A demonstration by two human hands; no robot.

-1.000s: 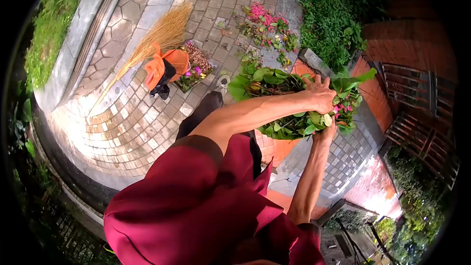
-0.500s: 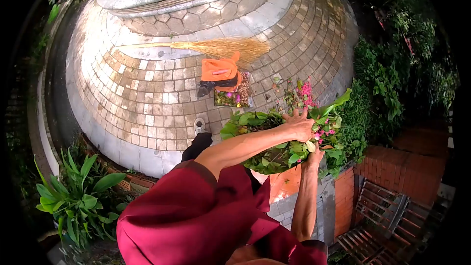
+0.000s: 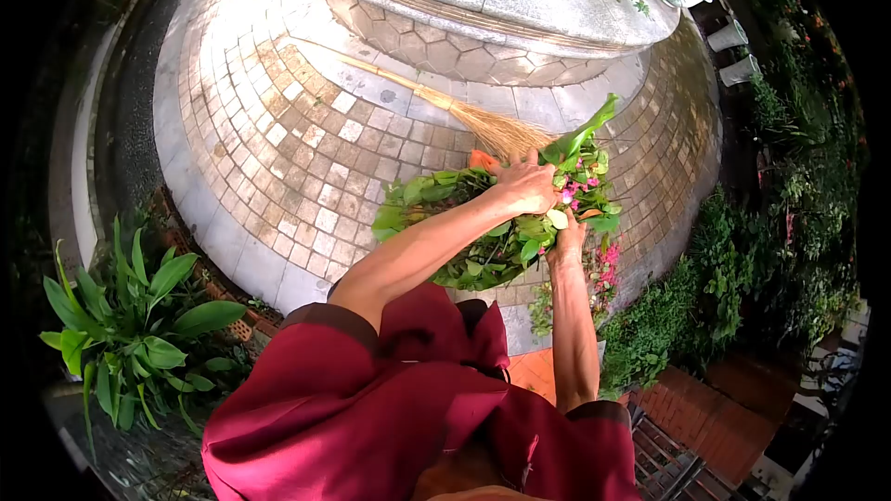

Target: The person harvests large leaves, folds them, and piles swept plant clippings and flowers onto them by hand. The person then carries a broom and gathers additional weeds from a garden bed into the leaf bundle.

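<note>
Both arms reach forward and hold one large bundle of leafy cuttings (image 3: 487, 255) with green leaves and small pink flowers in it. My left hand (image 3: 527, 184) presses down on the top of the bundle, its fingers curled into the leaves. Just below and to the right, my right hand (image 3: 568, 237) grips the bundle's near right side; its fingertips are hidden among the foliage. A long green leaf (image 3: 580, 133) sticks up beyond the hands. Behind the bundle shows a bit of an orange object (image 3: 483, 161), mostly covered.
A straw broom (image 3: 464, 116) lies on the round brick paving (image 3: 306, 162). Beyond it curves a raised stone planter (image 3: 520, 14). White pots (image 3: 729, 35) stand at the far right. Leafy plants (image 3: 130, 334) border the left, and a metal grille (image 3: 664, 455) is at lower right.
The view has swung right and nearer the planter. Both hands and the bundle now appear further up and left, covering most of the orange object that showed fully before.
</note>
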